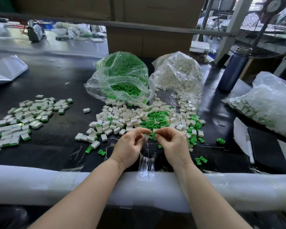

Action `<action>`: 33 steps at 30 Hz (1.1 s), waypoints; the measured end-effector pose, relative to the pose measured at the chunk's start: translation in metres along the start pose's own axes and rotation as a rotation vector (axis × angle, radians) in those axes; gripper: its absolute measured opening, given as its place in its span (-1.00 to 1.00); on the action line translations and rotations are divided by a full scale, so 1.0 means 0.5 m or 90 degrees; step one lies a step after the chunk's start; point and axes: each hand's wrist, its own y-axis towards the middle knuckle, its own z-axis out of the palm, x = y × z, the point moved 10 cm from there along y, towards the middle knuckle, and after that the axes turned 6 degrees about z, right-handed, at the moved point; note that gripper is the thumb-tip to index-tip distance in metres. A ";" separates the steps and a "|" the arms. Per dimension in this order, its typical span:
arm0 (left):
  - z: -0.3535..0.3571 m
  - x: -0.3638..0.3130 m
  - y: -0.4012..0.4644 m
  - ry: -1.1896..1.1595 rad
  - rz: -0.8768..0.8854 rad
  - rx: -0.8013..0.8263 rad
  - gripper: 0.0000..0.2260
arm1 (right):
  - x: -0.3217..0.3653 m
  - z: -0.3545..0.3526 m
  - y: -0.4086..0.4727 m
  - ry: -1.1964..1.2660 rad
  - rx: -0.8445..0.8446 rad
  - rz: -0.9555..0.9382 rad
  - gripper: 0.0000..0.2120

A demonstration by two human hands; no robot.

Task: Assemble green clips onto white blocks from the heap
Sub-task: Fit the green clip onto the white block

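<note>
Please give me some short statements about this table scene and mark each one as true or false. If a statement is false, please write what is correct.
1. The left hand pinches a white block. True.
2. The bag of green clips stands to the right of the bag of white blocks. False: the green bag is on the left of the white one.
3. A pile of assembled pieces, white with green edges, lies at the left of the table. True.
4. The blue bottle lies on its side. False: it stands upright at the right, behind the bags.
5. The right hand rests flat and open on the table. False: its fingers are curled above the mixed heap, pinching a small piece.
</note>
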 end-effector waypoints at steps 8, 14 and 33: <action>-0.013 0.008 0.001 -0.068 -0.027 -0.037 -0.87 | 0.000 0.002 -0.002 0.011 0.017 0.003 -0.81; -0.015 0.009 0.000 -0.174 -0.055 -0.040 -0.86 | 0.002 0.018 -0.004 0.057 0.059 0.009 -0.78; -0.003 0.011 0.002 -0.145 -0.053 -0.005 -0.86 | -0.008 0.016 -0.003 0.062 0.061 0.033 -0.82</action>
